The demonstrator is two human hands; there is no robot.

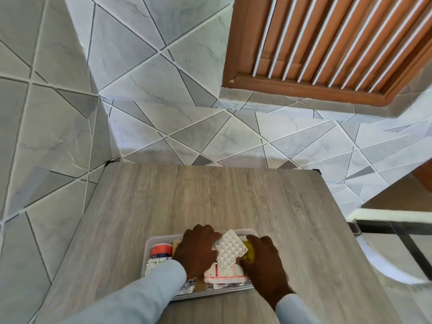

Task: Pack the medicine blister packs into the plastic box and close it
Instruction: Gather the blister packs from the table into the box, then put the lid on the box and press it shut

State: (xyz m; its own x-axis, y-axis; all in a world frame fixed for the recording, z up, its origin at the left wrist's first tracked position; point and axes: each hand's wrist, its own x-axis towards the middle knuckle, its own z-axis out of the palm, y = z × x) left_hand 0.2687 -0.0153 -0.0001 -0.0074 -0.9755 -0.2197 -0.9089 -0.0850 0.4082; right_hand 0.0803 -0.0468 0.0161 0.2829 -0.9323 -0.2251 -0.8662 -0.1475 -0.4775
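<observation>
A clear plastic box (149, 249) sits open near the front edge of the wooden table (210, 197), filled with several medicine packs. Both my hands are inside it. My left hand (197, 250) presses down on the packs at the box's middle. My right hand (264, 260) is at the box's right side, over a yellow pack (249, 252). A white blister pack of round tablets (230, 250) stands tilted between the two hands, touching both. A red-and-white pack (224, 274) lies below it, and an orange-and-blue one (161, 251) lies at the left. No lid is visible.
The table stands against a wall of grey geometric tiles (163, 101). A brown louvred window frame (327, 50) is at the upper right. A glass-and-metal piece of furniture (397, 242) stands close to the table's right side.
</observation>
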